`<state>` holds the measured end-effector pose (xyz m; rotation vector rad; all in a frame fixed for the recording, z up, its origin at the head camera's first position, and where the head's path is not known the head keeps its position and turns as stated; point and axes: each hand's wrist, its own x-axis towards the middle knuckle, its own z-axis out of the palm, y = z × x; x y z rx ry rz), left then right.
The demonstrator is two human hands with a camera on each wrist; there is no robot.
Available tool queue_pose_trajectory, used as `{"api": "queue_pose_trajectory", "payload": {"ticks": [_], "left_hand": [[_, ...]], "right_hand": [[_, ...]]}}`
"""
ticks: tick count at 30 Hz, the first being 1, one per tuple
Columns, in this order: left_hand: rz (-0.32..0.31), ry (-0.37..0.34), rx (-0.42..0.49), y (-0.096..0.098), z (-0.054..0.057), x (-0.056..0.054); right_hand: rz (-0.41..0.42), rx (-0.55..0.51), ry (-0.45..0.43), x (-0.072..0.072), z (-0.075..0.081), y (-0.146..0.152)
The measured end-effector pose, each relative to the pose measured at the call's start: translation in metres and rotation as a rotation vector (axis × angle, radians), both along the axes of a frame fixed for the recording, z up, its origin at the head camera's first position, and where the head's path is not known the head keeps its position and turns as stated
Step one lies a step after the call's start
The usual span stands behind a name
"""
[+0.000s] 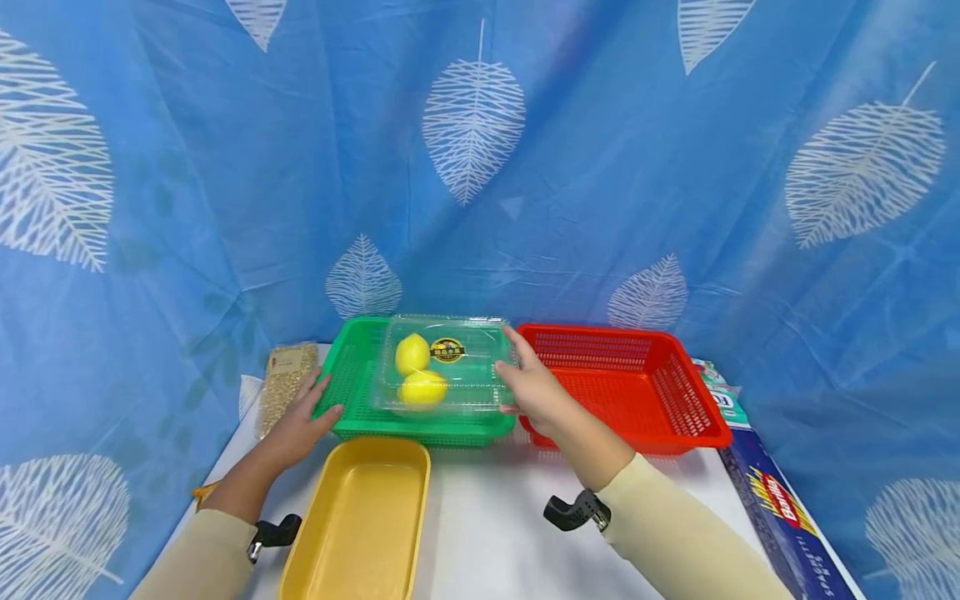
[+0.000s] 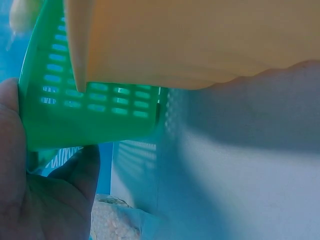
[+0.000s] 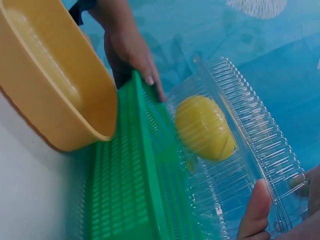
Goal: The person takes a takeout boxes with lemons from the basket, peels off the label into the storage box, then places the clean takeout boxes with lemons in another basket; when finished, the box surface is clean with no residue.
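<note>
Evidently your right hand had charge of the clear container, and its grip was closed around the right end of the plastic, thumb on one side and fingers on the other. That hold probably suited a thin, lidded shell: taking it at the end kept your palm off the broad top, where a dark label showed between your fingers and two lemons. Both fruits lay inside, toward the left end, so most of the weight likely sat away from your grip, and the right wrist view showed the container tilted.

It was over the green basket, within the outline of its rim, though you could not tell from these views whether it touched the bottom. Your left hand touched the basket's left end, thumb apart from the fingers, perhaps to steady it; whether that grip actually pinched the rim, you could not tell.

Just beside stood the red basket, leaving your right arm room to reach across the worktop. The yellow tray sat nearer you, between your forearms, and a bag of grains lay beyond your left hand.
</note>
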<state>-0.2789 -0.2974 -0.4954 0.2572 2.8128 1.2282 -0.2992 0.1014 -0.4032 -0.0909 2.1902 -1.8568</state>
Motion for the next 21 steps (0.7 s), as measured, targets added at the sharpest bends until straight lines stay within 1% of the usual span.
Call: {"api": "queue_pose_trajectory", "payload": {"ticks": [5, 7, 11, 14, 18, 21], "left_hand": [[-0.007, -0.002, -0.008, 0.002, 0.002, 0.003], [-0.013, 0.000, -0.006, 0.003, 0.001, 0.004], [-0.024, 0.002, -0.004, 0.002, -0.002, 0.001], [-0.026, 0.002, -0.010, 0.001, -0.003, -0.001], [-0.023, -0.002, -0.010, 0.000, -0.001, -0.001], [-0.023, -0.004, -0.006, -0.001, 0.000, -0.002]], "right_hand": [[-0.009, -0.017, -0.007, 0.017, 0.002, 0.020], [-0.020, -0.005, -0.011, 0.025, 0.003, 0.029], [-0.038, 0.028, -0.015, 0.042, 0.002, 0.047], [-0.036, 0.022, -0.038, 0.055, 0.002, 0.060], [-0.029, 0.013, -0.056, 0.073, 0.000, 0.074], [-0.028, 0.031, -0.047, 0.087, -0.003, 0.084]]}}
